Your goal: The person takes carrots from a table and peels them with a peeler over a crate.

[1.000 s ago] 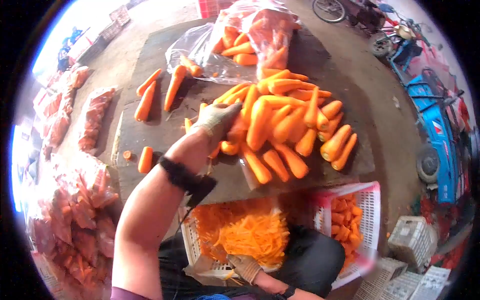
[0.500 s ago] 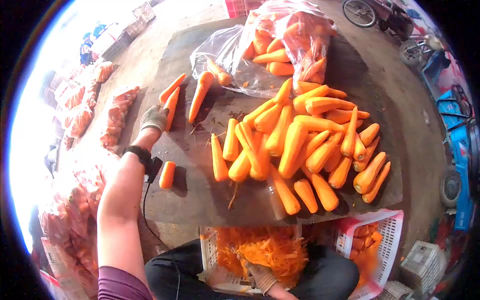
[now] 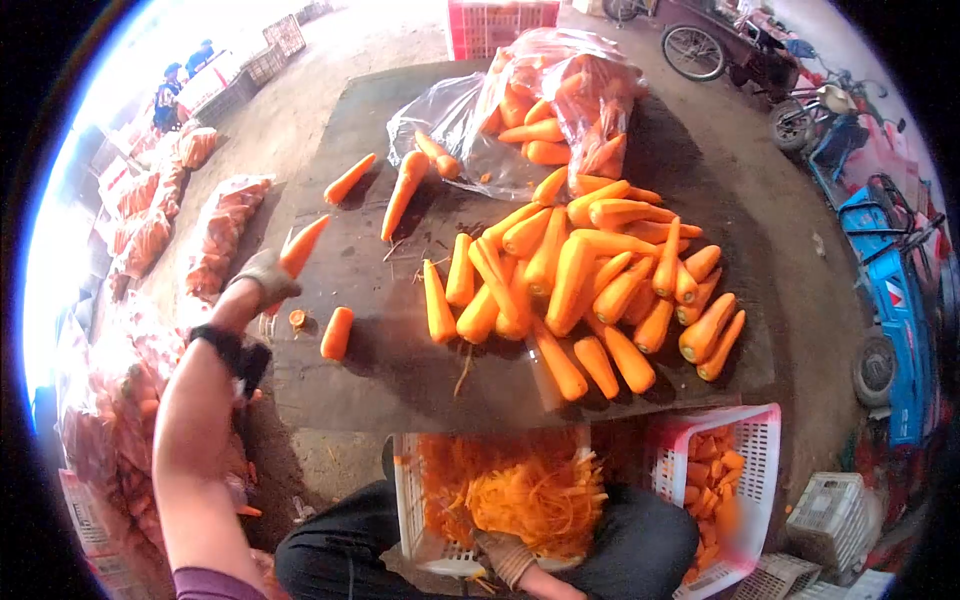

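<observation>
Your left grip (image 3: 265, 278) is closing its gloved fingers round the thick end of a carrot (image 3: 305, 245), and the carrot's narrow tip is pointing away from you and to the right. That grip is sitting at the left edge of the worktop (image 3: 370, 390). Just nearer you than it, a small round carrot slice (image 3: 297, 319) is lying, with a short carrot piece (image 3: 337, 334) to its right. Beyond the left grip, a slim carrot (image 3: 350, 178) is resting; well to its right, a heap of carrots (image 3: 572, 285) is spreading, with a clear bag (image 3: 600, 130) of more carrots behind. A long wrapped bundle (image 3: 230, 228) is lying on the ground beyond your left grip.

Your right grip (image 3: 503, 556) is hanging over the near side of a crate (image 3: 407, 500) of orange shreds (image 3: 530, 508); you cannot tell here how far it is opening or what it is holding. To its right, another crate (image 3: 763, 455) is holding carrot chunks (image 3: 708, 470).
</observation>
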Demonstrator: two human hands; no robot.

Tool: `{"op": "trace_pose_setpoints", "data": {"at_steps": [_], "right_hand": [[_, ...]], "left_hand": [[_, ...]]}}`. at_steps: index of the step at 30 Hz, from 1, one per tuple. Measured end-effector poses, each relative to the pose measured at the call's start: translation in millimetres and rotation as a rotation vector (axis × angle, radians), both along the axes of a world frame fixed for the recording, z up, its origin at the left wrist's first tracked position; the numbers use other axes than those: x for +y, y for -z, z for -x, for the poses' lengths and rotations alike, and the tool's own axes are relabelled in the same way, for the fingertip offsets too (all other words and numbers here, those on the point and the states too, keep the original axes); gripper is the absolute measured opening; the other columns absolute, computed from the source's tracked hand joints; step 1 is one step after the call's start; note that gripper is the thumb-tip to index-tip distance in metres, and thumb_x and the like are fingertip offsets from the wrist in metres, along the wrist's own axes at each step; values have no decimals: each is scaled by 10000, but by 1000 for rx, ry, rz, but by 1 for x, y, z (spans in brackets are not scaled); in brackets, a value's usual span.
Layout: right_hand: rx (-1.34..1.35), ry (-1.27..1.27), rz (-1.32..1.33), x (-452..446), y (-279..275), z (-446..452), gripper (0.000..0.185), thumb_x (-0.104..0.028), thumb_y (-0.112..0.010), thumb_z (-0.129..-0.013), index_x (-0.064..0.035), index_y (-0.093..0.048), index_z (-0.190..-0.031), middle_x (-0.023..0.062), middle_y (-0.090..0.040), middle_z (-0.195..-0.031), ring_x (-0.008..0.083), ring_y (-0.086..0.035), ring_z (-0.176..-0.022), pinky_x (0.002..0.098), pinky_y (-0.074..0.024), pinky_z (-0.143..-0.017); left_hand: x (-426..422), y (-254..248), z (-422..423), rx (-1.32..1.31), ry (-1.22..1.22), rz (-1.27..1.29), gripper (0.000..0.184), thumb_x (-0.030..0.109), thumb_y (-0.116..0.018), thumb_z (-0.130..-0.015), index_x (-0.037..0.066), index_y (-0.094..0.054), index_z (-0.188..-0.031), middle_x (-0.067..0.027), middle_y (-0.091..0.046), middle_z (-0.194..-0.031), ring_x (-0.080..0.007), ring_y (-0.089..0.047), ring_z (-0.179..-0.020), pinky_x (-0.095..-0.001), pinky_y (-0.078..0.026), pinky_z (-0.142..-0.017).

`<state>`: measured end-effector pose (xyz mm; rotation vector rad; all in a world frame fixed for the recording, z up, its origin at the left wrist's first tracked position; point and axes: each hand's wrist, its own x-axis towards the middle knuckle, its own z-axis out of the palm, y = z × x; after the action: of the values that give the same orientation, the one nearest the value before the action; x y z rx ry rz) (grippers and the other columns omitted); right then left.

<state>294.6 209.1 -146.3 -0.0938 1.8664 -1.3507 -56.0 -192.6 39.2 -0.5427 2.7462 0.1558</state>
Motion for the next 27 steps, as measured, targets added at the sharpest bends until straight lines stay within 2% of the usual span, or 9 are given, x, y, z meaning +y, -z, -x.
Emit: {"op": "trace_pose_setpoints", "data": {"at_steps": [6,9,13,16,18,20,22,26,27], "right_hand": [[410,-311,-107,1,15,-43,279,-269,-488,-869,-67,-548,-1053,157,-612,-905,327,-595,-697,391,-484,-654],[188,-227,-58,6,-15,-36,351,-352,-437,-890,-58,-567,-1030,157,-606,-829,321,-588,-681,391,-473,-646],[135,-18,-53,9,-13,-42,624,-623,-352,-866,-48,-596,-858,93,-532,-545,232,-533,-502,344,-433,-532],[167,-38,-152,19,-1,-48,566,-565,-354,-885,-69,-624,-856,173,-577,-631,326,-576,-611,424,-443,-595],[160,-38,-221,27,-28,-49,459,-461,-366,-912,-82,-624,-898,186,-603,-697,332,-599,-663,428,-462,-596],[870,-348,-382,43,30,-58,354,-348,-387,-914,-77,-614,-939,177,-624,-801,323,-605,-695,416,-478,-602],[845,-417,-355,53,-21,-57,257,-236,-413,-900,-84,-605,-977,168,-626,-876,315,-606,-710,417,-490,-608],[1193,-215,-393,63,-36,-67,181,-158,-523,-819,-93,-587,-975,143,-597,-709,317,-585,-622,421,-448,-547],[919,-110,-358,60,-50,-68,161,-178,-523,-831,-86,-595,-942,145,-597,-703,319,-582,-615,425,-439,-542]], "left_hand": [[-57,-91,-180,352,101,25,526,255,-745,-593,-23,-548,-994,-154,-611,-817,-231,-608,-772,-337,-474,-702],[7,-166,-269,148,-55,-720,486,297,-704,-702,-7,-550,-1048,-12,-573,-854,-103,-527,-763,-253,-454,-687],[39,-130,-387,178,-626,-1141,449,374,-592,-808,15,-546,-1073,-47,-584,-855,-163,-562,-737,-285,-470,-676],[67,-46,-473,159,-854,-1473,510,487,-546,-834,47,-523,-1092,-86,-580,-880,-224,-579,-749,-359,-484,-657],[142,-71,-488,81,-674,-1721,522,481,-591,-803,51,-526,-1092,-87,-587,-924,-235,-583,-809,-350,-479,-719],[164,-11,-504,88,-681,-1886,590,488,-561,-827,32,-471,-1188,-80,-580,-1025,-230,-568,-912,-360,-464,-814],[200,7,-492,111,-702,-2057,686,540,-524,-823,-18,-441,-1212,-146,-563,-1081,-265,-563,-935,-367,-434,-874],[241,-10,-461,68,-664,-2200,691,528,-548,-819,-33,-442,-1207,-145,-587,-1033,-224,-602,-874,-324,-500,-750],[237,23,-457,39,-754,-2270,648,510,-554,-826,-13,-453,-1195,-131,-596,-973,-229,-602,-851,-338,-507,-738]]}}
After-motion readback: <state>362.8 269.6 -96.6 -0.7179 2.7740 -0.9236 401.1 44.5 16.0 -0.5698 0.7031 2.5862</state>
